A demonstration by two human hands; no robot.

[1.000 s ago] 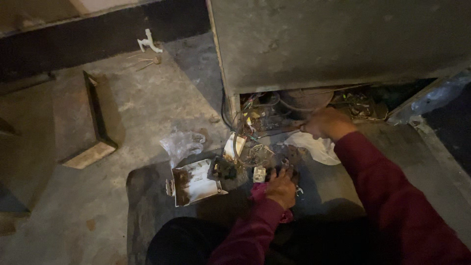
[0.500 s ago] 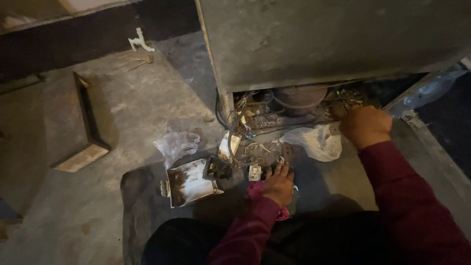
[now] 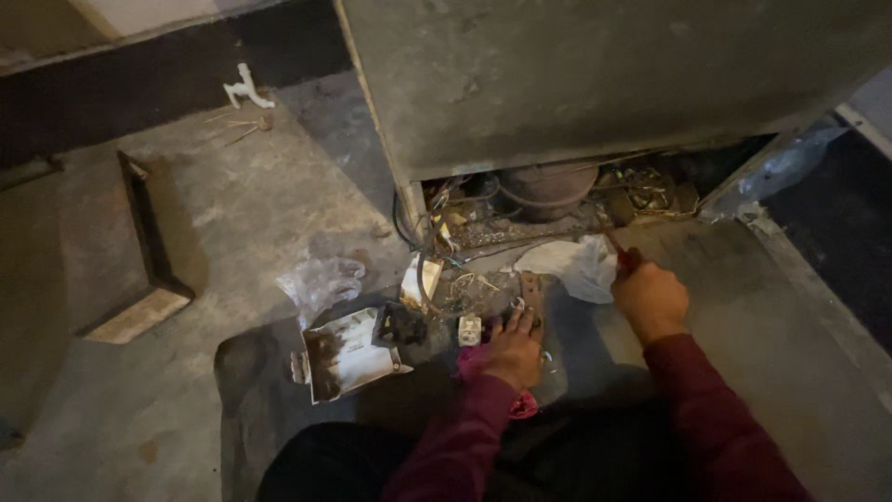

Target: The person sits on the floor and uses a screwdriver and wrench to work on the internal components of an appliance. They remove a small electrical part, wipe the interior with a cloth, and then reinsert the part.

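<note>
My right hand point(image 3: 650, 297) is closed around a red-handled screwdriver point(image 3: 621, 256), whose thin shaft points up into the open bottom compartment of a grey appliance cabinet point(image 3: 604, 84). Inside that opening sit a dark round compressor point(image 3: 548, 186) and tangled wires point(image 3: 446, 242). My left hand point(image 3: 511, 349) rests flat on the floor with fingers apart. It lies beside a small white part point(image 3: 469, 330) and a brown metal strip point(image 3: 531, 288). A pink cloth point(image 3: 478, 363) shows under its wrist. Both sleeves are maroon.
A crumpled white cloth point(image 3: 567, 265) lies before the opening. On the concrete floor to the left lie a stained white packet point(image 3: 348, 353), a black part point(image 3: 400, 325), a clear plastic bag point(image 3: 321, 279), a wooden frame point(image 3: 149, 242) and a white pipe fitting point(image 3: 243, 90).
My right hand has drawn back from the compartment opening toward me and to the right. My left hand has stayed on the floor. The view has shifted slightly.
</note>
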